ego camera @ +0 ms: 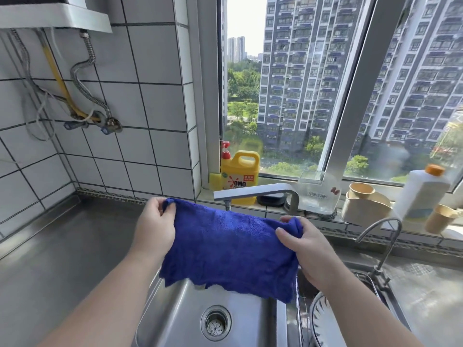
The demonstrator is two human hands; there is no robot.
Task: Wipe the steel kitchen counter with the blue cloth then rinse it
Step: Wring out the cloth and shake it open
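The blue cloth (pixel 225 246) hangs spread out over the steel sink (pixel 175 309), just below the flat grey faucet spout (pixel 250 191). My left hand (pixel 156 221) pinches its upper left corner. My right hand (pixel 303 244) grips its upper right corner. The cloth's lower edge dangles above the sink drain (pixel 216 323). No water is visibly running. The steel counter (pixel 62 246) stretches to the left of the sink.
A yellow detergent jug (pixel 241 176) stands on the window sill, beside a clear holder (pixel 318 194), beige cups (pixel 363 204) and a white bottle (pixel 423 194). A thin curved tap (pixel 380 239) rises at right. A white plate (pixel 323 319) sits in the right basin.
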